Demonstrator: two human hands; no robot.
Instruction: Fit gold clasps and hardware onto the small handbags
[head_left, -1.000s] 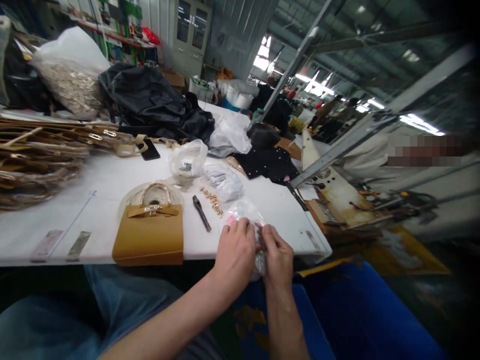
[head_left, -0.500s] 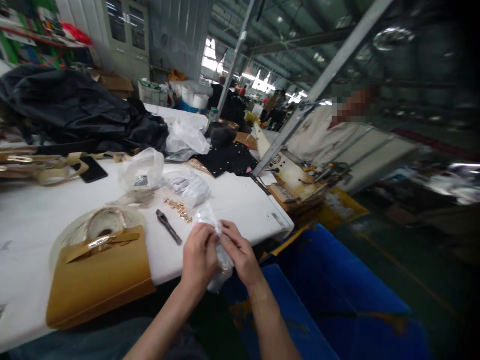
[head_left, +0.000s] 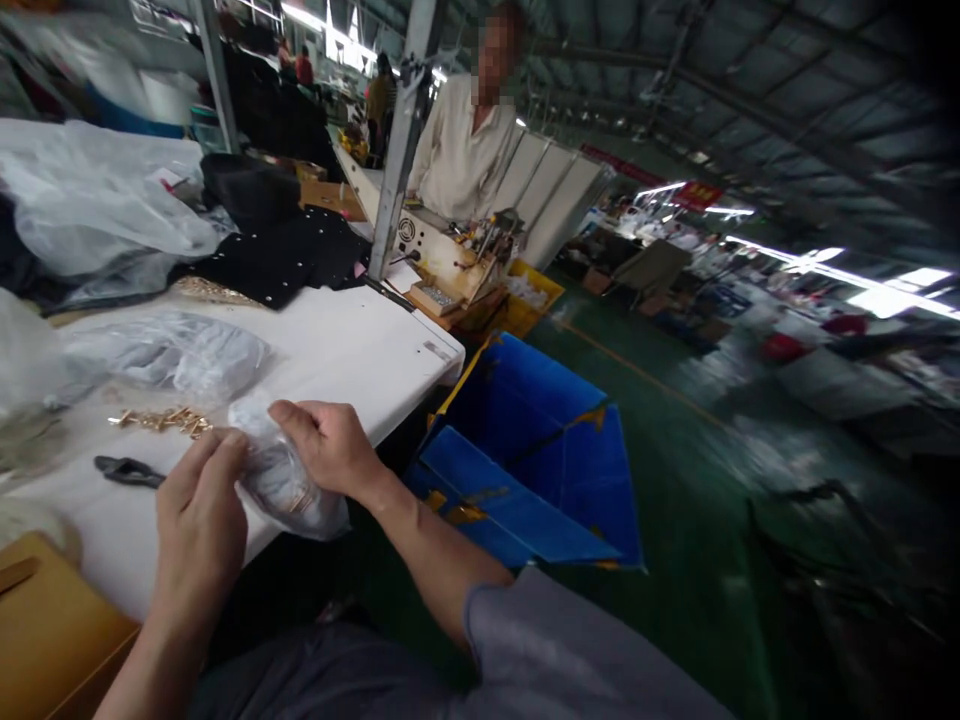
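Observation:
At the table's front edge, my left hand (head_left: 202,510) is closed on the near side of a clear plastic bag (head_left: 289,490). My right hand (head_left: 330,445) grips the same bag from the other side, fingers curled and thumb on top. Small gold-coloured metal pieces show through the bag's lower part, which hangs past the edge. Beyond my left hand lies a loose pile of gold-coloured pieces (head_left: 169,420). A dark hand tool (head_left: 127,470) rests on the table, partly hidden behind that hand. Another clear bag with pale contents (head_left: 180,350) is farther back.
A tan handbag (head_left: 60,630) sits at lower left. Black studded material (head_left: 300,255) lies at the back of the white table (head_left: 360,345). On the floor to the right is a blue bin (head_left: 525,440). Behind a metal post (head_left: 405,140), a person (head_left: 465,150) stands by a machine.
The view has swung right, showing more of the blue bin and floor. My hands have moved somewhat apart on the plastic bag, both keeping hold of it.

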